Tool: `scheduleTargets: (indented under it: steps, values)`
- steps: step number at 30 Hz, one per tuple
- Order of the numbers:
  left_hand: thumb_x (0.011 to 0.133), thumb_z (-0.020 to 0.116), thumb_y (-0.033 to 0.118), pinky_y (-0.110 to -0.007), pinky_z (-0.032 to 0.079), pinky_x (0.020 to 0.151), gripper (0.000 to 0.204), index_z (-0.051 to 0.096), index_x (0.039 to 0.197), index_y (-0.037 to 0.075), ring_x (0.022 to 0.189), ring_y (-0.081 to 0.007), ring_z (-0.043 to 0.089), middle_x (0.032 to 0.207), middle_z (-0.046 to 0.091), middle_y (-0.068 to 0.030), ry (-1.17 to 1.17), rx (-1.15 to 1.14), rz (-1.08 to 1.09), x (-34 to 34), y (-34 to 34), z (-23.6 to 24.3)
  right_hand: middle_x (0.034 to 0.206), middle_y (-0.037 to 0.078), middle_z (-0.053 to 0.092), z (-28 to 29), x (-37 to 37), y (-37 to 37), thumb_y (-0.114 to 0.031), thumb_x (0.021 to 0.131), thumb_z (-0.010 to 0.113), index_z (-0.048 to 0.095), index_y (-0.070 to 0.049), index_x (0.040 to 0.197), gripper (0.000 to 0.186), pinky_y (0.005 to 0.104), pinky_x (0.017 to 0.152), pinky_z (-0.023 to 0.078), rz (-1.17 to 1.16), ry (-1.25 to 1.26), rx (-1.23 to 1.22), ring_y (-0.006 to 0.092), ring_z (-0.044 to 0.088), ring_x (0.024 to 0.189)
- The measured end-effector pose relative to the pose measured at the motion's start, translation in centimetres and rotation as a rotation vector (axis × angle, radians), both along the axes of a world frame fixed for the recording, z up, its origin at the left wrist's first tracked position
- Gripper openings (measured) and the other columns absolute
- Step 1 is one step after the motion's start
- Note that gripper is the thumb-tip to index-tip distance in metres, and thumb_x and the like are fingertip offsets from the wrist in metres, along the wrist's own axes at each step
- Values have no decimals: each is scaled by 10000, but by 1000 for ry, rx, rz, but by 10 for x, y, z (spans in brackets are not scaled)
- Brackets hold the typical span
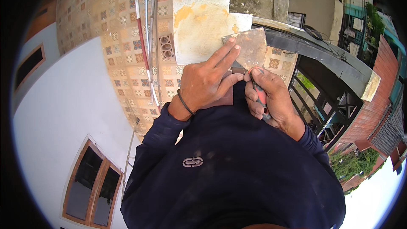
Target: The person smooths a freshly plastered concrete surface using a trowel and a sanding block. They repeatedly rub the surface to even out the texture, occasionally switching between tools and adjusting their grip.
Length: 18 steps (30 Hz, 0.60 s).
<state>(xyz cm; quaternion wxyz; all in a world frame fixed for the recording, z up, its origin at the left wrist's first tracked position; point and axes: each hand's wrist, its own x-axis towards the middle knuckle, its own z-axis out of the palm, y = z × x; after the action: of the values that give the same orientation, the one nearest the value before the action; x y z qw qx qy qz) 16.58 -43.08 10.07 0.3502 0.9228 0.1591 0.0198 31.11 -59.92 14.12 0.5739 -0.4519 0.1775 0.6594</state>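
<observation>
My right hand (271,97) is wrapped round the red and black handle of a putty knife (250,48). Its wide, stained metal blade points away from me and tilts to the left. My left hand (207,78) has its index and middle fingers stretched out, their tips on the blade's left part. The left thumb reaches toward the blade's neck, close to my right fingers. Beyond my left hand is a white, yellow-stained board (199,25), partly covered by the blade. A brown flat piece (226,99) shows below my left hand; what it belongs to I cannot tell.
A dark railing beam (292,42) runs along the right, with a drop toward red roofs (364,106) beyond. On the left, long poles (142,38) lie over a patterned tile floor (118,59), near a hollow block (166,48). A white wall (72,101) has a wooden-framed window (91,182).
</observation>
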Motion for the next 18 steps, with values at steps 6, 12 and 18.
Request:
scheduleTargets:
  steps: [6, 12, 18]
  values:
    - [905, 877, 339, -336, 630, 657, 713, 647, 1551, 142, 894, -237, 817, 1591, 644, -64, -30, 61, -60, -5, 12, -9, 698, 23, 552, 2, -20, 11, -325, 1198, 510, 570, -18, 1128, 321, 242, 334, 421, -140, 51, 23, 75, 466, 404]
    - [900, 884, 332, -336, 638, 673, 754, 613, 1579, 146, 958, -243, 822, 1607, 631, -63, -19, 78, -49, -8, 18, -9, 697, 19, 541, 0, -25, 23, -301, 1193, 517, 568, -31, 1122, 284, 246, 345, 430, -177, 91, 71, 72, 458, 402]
    - [904, 880, 317, -346, 644, 690, 763, 596, 1591, 146, 972, -271, 823, 1627, 614, -68, 24, 74, -62, -12, 21, -2, 710, 0, 537, 6, -27, 29, -282, 1191, 518, 565, -50, 1111, 250, 231, 341, 401, -120, 196, -65, 65, 452, 418]
